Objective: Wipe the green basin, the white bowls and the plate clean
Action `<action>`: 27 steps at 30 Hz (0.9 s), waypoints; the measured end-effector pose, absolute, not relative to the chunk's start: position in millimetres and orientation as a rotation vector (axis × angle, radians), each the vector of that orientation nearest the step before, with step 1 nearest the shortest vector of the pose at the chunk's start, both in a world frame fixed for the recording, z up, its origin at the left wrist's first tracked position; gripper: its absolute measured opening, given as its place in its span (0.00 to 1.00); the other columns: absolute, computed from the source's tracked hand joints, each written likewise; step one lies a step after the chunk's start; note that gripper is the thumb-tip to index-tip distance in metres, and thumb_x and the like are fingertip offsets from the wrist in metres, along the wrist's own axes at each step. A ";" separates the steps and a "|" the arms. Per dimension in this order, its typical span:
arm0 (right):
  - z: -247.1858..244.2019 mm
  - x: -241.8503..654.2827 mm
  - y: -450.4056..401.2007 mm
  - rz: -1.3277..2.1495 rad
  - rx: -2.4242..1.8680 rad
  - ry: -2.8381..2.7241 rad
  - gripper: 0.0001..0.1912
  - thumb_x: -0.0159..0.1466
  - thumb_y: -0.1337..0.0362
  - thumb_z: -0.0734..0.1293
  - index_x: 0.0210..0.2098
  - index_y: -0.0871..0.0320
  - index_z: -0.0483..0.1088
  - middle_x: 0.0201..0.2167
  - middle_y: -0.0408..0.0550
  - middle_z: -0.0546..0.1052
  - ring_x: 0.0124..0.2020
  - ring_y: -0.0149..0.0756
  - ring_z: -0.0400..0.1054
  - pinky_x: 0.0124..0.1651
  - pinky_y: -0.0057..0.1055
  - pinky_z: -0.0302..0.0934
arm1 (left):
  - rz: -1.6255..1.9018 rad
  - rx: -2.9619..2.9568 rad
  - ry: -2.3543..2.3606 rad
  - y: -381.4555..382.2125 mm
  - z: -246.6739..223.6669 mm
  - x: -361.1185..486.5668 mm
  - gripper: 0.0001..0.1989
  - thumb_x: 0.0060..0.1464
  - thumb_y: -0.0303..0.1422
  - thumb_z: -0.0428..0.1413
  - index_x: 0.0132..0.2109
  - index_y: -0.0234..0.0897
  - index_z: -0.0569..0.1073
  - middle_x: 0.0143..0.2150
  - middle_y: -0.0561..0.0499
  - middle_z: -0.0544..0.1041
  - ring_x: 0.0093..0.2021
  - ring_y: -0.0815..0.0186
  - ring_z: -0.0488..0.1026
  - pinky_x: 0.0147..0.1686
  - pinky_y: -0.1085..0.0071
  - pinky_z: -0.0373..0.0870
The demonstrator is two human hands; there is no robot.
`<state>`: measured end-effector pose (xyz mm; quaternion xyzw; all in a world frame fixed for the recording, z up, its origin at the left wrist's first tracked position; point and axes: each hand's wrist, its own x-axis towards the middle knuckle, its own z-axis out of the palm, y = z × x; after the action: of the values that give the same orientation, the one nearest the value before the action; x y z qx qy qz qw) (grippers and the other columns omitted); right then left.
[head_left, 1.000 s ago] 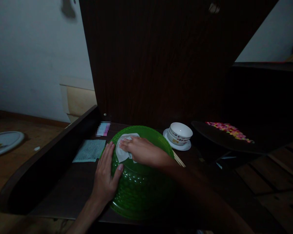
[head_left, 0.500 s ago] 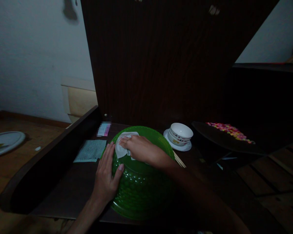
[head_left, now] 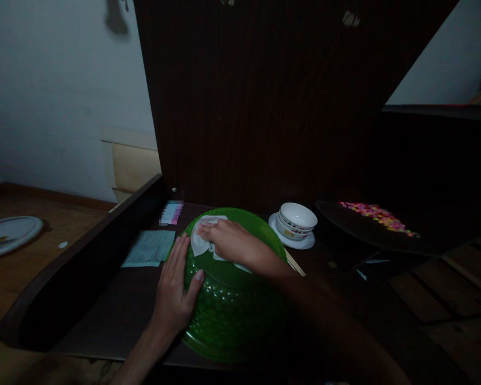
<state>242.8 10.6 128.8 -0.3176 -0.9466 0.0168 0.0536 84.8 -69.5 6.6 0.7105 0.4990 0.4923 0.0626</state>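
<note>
A large green basin with a dimpled, shiny side stands upside down on the dark wooden surface in front of me. Along its left side lies my left hand, open, fingers stretched out flat and thumb apart. On the basin's upturned base, my right hand presses down a white cloth or tissue, its fingers bunched on it. Part of the white material also shows below my right wrist; the rest is hidden under the hand.
A folded blue-green cloth and a blurred small packet lie left of the basin. Stacked white bowls stand on a plate at right, near wooden chopsticks. A raised dark side board borders the left.
My right hand has shifted slightly up and to the right with the white cloth, more of which shows under the wrist. The left hand and the basin have stayed put.
</note>
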 end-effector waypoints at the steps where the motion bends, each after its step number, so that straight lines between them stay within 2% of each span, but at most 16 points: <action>1: 128.8 243.1 11.4 0.048 -0.982 -2.878 0.21 0.65 0.79 0.59 0.54 0.63 0.72 0.54 0.58 0.76 0.56 0.45 0.71 0.61 0.44 0.63 | 1.487 2.147 1.510 -69.6 6.8 84.8 0.33 0.66 0.38 0.48 0.73 0.45 0.48 0.73 0.42 0.56 0.72 0.51 0.54 0.66 0.43 0.55; 6: 126.8 245.5 20.1 0.045 -1.056 -2.879 0.24 0.64 0.79 0.59 0.56 0.59 0.71 0.56 0.53 0.76 0.58 0.42 0.69 0.64 0.40 0.61 | 1.485 2.145 1.518 -69.4 6.8 84.6 0.32 0.66 0.38 0.48 0.73 0.44 0.48 0.73 0.42 0.57 0.71 0.50 0.54 0.66 0.43 0.56; 11: 120.3 251.2 36.7 0.105 -1.071 -2.847 0.28 0.63 0.79 0.59 0.60 0.59 0.68 0.61 0.51 0.72 0.62 0.40 0.66 0.65 0.37 0.59 | 1.480 2.152 1.519 -69.0 6.0 84.8 0.33 0.66 0.37 0.48 0.73 0.44 0.47 0.73 0.42 0.57 0.72 0.50 0.54 0.67 0.44 0.55; 15: 116.0 259.9 52.1 0.139 -1.061 -2.803 0.26 0.64 0.78 0.59 0.59 0.58 0.70 0.62 0.51 0.71 0.64 0.39 0.64 0.66 0.33 0.57 | 1.482 2.156 1.525 -69.3 6.3 84.8 0.33 0.66 0.37 0.48 0.73 0.44 0.47 0.73 0.42 0.56 0.72 0.51 0.53 0.66 0.44 0.56; 20: 114.8 275.4 66.8 0.168 -1.136 -2.763 0.28 0.63 0.78 0.59 0.60 0.56 0.70 0.62 0.48 0.71 0.64 0.39 0.64 0.67 0.34 0.56 | 1.467 2.172 1.528 -68.7 7.0 84.4 0.33 0.66 0.37 0.48 0.74 0.43 0.47 0.73 0.41 0.56 0.72 0.51 0.53 0.66 0.43 0.56; 27: 108.8 297.2 74.7 0.204 -1.163 -2.723 0.32 0.59 0.82 0.59 0.60 0.60 0.71 0.62 0.51 0.71 0.65 0.39 0.62 0.69 0.36 0.53 | 1.451 2.183 1.550 -69.4 7.5 84.8 0.34 0.66 0.37 0.48 0.74 0.42 0.46 0.73 0.40 0.56 0.72 0.50 0.53 0.66 0.42 0.57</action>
<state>297.2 74.7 108.8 -0.3904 -0.9140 0.0685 0.0865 84.8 -69.4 7.5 0.7160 0.5083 0.4761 0.0484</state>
